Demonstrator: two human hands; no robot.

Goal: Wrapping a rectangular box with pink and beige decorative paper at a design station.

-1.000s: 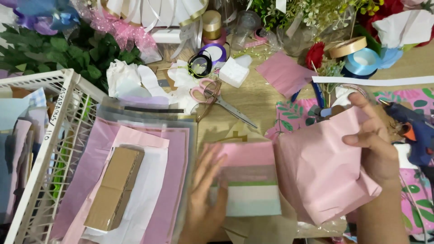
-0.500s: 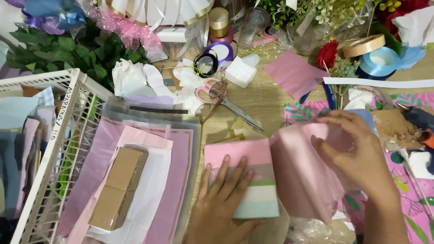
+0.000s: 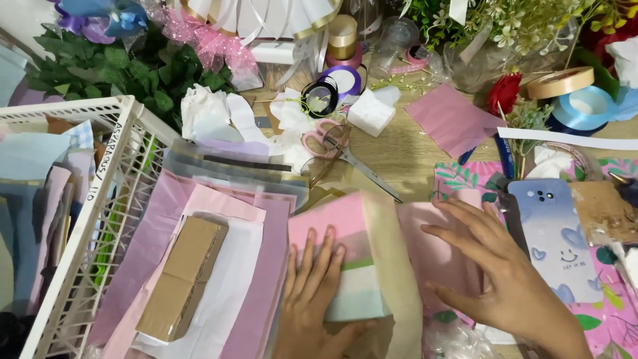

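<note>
My left hand (image 3: 312,292) lies flat, fingers together, on a folded stack of pink, green and pale sheets (image 3: 345,226) on the wooden table. My right hand (image 3: 498,266) is spread flat, fingers apart, on a pink tissue sheet (image 3: 425,246) just right of that stack. A beige paper strip (image 3: 392,266) runs between the two. Neither hand grips anything.
A cardboard box (image 3: 183,276) lies on layered pink and white papers (image 3: 246,279) at left, beside a white plastic crate (image 3: 100,219). Pink-handled scissors (image 3: 345,156), ribbon spools (image 3: 585,106), a phone (image 3: 555,239), another pink sheet (image 3: 452,119), leaves and flowers crowd the far side.
My right hand let the raised pink tissue sheet down and now presses it flat on the table. My left hand shifted slightly on the folded stack. A phone is now uncovered at right.
</note>
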